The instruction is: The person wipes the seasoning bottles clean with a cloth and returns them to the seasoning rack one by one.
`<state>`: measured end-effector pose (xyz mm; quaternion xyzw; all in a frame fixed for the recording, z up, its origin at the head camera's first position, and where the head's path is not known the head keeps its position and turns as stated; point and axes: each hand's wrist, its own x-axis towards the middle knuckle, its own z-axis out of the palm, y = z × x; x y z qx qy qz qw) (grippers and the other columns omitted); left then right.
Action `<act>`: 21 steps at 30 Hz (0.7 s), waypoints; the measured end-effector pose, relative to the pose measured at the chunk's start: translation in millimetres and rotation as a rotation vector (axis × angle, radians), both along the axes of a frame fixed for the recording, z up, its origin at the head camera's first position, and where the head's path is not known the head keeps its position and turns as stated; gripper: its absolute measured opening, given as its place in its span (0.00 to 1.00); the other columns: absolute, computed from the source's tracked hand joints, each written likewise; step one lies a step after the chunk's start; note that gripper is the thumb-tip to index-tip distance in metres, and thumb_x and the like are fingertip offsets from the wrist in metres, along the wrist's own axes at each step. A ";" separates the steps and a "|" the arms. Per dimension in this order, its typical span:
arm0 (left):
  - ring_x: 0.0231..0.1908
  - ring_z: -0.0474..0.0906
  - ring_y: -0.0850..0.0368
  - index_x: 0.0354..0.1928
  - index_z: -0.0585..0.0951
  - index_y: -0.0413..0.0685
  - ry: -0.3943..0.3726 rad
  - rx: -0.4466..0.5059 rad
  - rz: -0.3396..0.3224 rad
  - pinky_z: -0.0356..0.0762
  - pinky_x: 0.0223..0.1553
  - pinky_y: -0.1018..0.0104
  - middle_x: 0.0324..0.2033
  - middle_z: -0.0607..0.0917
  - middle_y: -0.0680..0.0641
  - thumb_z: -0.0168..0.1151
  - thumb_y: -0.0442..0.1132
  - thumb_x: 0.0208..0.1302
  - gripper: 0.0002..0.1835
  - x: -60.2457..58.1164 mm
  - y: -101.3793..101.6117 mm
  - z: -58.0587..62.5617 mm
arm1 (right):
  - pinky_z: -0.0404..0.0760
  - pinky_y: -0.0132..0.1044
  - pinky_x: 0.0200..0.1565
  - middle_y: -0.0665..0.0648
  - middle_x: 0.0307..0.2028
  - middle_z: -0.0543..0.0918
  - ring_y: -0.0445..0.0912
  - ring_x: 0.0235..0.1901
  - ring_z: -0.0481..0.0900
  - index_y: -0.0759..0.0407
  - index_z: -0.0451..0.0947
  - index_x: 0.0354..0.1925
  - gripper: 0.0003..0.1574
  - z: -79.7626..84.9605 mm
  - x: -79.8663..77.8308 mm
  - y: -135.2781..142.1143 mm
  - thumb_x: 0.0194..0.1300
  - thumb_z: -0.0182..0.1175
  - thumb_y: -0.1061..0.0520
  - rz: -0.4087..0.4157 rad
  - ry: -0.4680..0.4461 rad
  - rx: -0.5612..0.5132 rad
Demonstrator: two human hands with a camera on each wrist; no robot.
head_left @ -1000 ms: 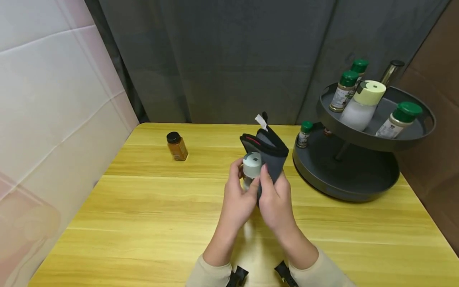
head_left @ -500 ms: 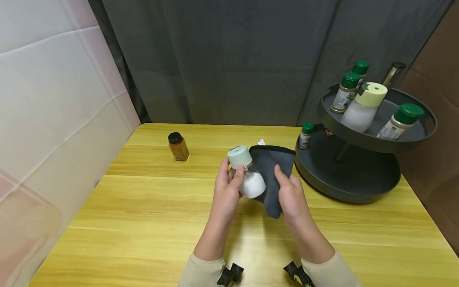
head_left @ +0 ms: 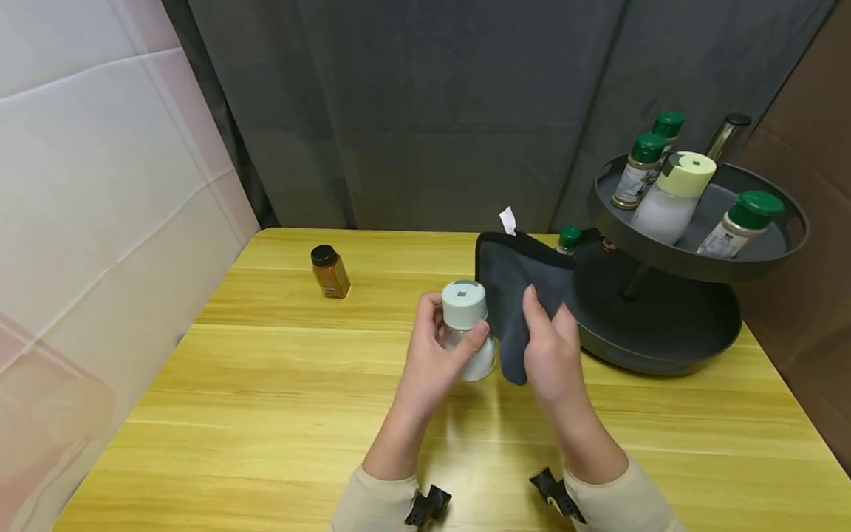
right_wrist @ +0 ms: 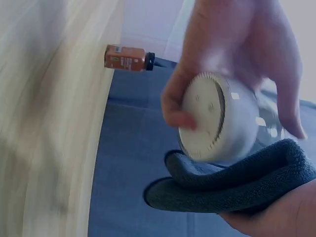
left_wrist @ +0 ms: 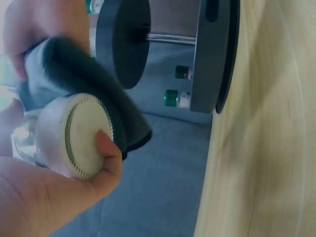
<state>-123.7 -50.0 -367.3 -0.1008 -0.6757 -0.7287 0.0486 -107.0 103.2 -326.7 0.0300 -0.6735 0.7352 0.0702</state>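
Note:
My left hand point(head_left: 432, 355) grips a clear shaker jar point(head_left: 477, 363) with a pale green cap and white contents, its thumb across the side. In the left wrist view a finger curls under the ridged base of the jar point(left_wrist: 89, 133). A folded dark grey cloth point(head_left: 515, 295) with black edging and a white tag is pinched in my right hand point(head_left: 555, 362), just right of the jar. The right wrist view shows the cloth point(right_wrist: 237, 182) close by the jar point(right_wrist: 237, 118); whether they touch I cannot tell.
A black-capped bottle of orange-brown spice point(head_left: 330, 273) stands on the wooden table point(head_left: 266, 414) at back left. On the right is a two-tier dark turntable rack point(head_left: 638, 355), bearing several green-capped bottles and a yellow-capped shaker point(head_left: 671, 199). A dark curtain point(head_left: 425, 118) hangs behind.
The hands have moved apart, the right going rightward with the cloth. The jar tilted sideways half a second ago and stands more upright now, with its cap toward the camera.

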 end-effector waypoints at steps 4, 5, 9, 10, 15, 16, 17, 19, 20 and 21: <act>0.62 0.77 0.49 0.64 0.72 0.43 0.073 -0.060 0.015 0.64 0.74 0.44 0.60 0.79 0.41 0.72 0.39 0.68 0.27 -0.1 2.5 1.4 | 0.70 0.23 0.66 0.63 0.68 0.74 0.49 0.68 0.71 0.63 0.60 0.77 0.30 -7.1 4.2 -12.8 0.87 0.42 0.51 0.020 0.107 0.104; 0.62 0.77 0.49 0.64 0.72 0.43 0.079 -0.066 0.014 0.66 0.73 0.46 0.60 0.79 0.41 0.72 0.39 0.69 0.27 0.0 3.1 1.8 | 0.70 0.23 0.66 0.63 0.66 0.75 0.49 0.66 0.71 0.64 0.60 0.77 0.30 -10.0 5.2 -16.5 0.87 0.43 0.52 0.023 0.136 0.130; 0.59 0.76 0.51 0.63 0.73 0.44 0.059 -0.014 0.015 0.68 0.67 0.52 0.58 0.80 0.42 0.70 0.38 0.70 0.24 0.5 2.9 3.5 | 0.70 0.23 0.66 0.63 0.63 0.77 0.48 0.63 0.73 0.63 0.61 0.77 0.29 -21.2 7.7 -27.6 0.87 0.44 0.54 0.023 0.212 0.201; 0.58 0.76 0.52 0.63 0.74 0.45 0.047 0.016 0.021 0.69 0.66 0.53 0.57 0.81 0.43 0.70 0.38 0.69 0.24 0.5 2.1 4.0 | 0.70 0.23 0.66 0.63 0.63 0.77 0.48 0.64 0.73 0.63 0.61 0.78 0.29 -23.3 8.6 -28.9 0.87 0.44 0.54 0.027 0.216 0.198; 0.53 0.79 0.52 0.60 0.79 0.41 0.003 0.194 0.042 0.76 0.58 0.58 0.54 0.83 0.47 0.71 0.34 0.65 0.22 -1.6 -1.7 6.0 | 0.73 0.28 0.68 0.63 0.69 0.75 0.50 0.68 0.73 0.62 0.62 0.78 0.30 -32.6 13.3 -28.9 0.88 0.42 0.51 0.065 0.126 0.158; 0.51 0.79 0.52 0.60 0.80 0.40 -0.004 0.213 0.044 0.77 0.57 0.59 0.53 0.84 0.48 0.71 0.33 0.65 0.22 -2.1 -2.3 5.5 | 0.73 0.32 0.70 0.64 0.71 0.75 0.52 0.70 0.73 0.62 0.61 0.78 0.30 -33.7 14.1 -28.3 0.88 0.41 0.51 0.073 0.100 0.151; 0.50 0.80 0.53 0.60 0.81 0.39 -0.011 0.226 0.044 0.78 0.56 0.60 0.53 0.84 0.49 0.70 0.32 0.65 0.21 -2.5 -2.7 4.8 | 0.72 0.37 0.72 0.63 0.72 0.74 0.52 0.71 0.72 0.62 0.60 0.79 0.31 -34.7 14.2 -27.6 0.88 0.41 0.50 0.079 0.069 0.146; 0.49 0.80 0.54 0.60 0.81 0.37 -0.031 0.240 0.044 0.78 0.55 0.62 0.52 0.85 0.50 0.70 0.32 0.67 0.21 -3.3 -3.3 2.7 | 0.68 0.46 0.76 0.63 0.74 0.71 0.53 0.74 0.69 0.61 0.59 0.80 0.32 -34.3 13.3 -26.3 0.89 0.39 0.49 0.087 0.008 0.129; 0.49 0.80 0.54 0.61 0.82 0.36 -0.042 0.250 0.039 0.79 0.55 0.62 0.52 0.86 0.50 0.69 0.32 0.68 0.20 -3.7 -3.4 1.4 | 0.65 0.50 0.77 0.62 0.75 0.71 0.53 0.76 0.67 0.61 0.59 0.80 0.32 -32.8 12.7 -25.7 0.88 0.39 0.48 0.087 -0.019 0.118; 0.49 0.80 0.54 0.61 0.82 0.35 -0.058 0.261 0.032 0.79 0.54 0.62 0.52 0.86 0.50 0.68 0.32 0.69 0.20 -3.8 -3.3 -0.1 | 0.63 0.53 0.78 0.62 0.76 0.70 0.53 0.76 0.66 0.60 0.59 0.80 0.32 -30.8 11.8 -25.1 0.88 0.39 0.48 0.088 -0.041 0.106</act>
